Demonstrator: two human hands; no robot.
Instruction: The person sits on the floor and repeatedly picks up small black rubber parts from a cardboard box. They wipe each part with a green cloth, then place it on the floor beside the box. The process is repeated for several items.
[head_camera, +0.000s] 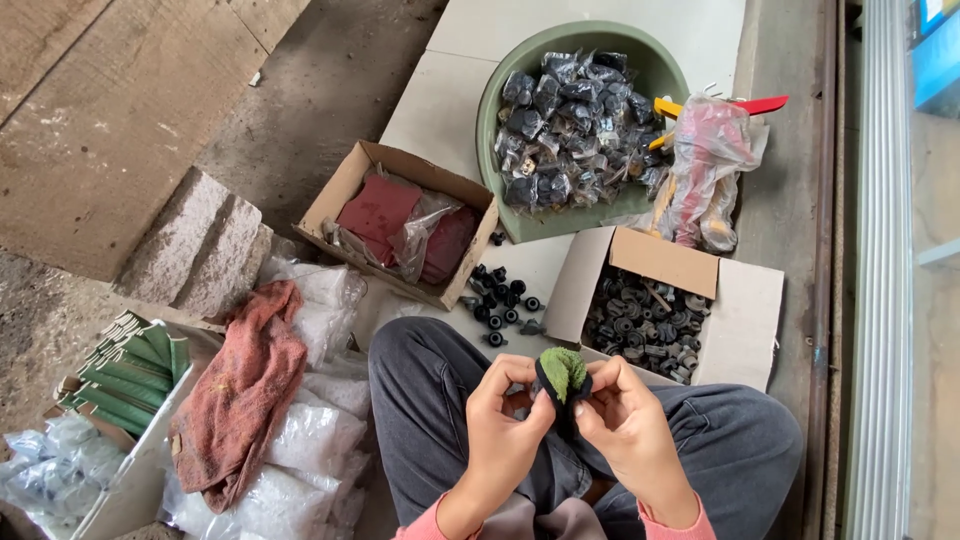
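Green-and-black small part held in both hands over the lap of a seated person.

Grey trousers fill the lower frame; a reddish cloth (240, 395) lies over clear bags at left. Above, a green basin (500, 110) holds bagged black parts, a cardboard box (740, 310) holds loose black fittings, and a second box (345, 190) holds red sheets. Loose black fittings (500, 300) lie on the floor between the boxes. Left hand (500, 425) and right hand (625, 415) each have their grip clamped on the small part (563, 375), fingertips pinching it from opposite sides, just in front of the fittings box.
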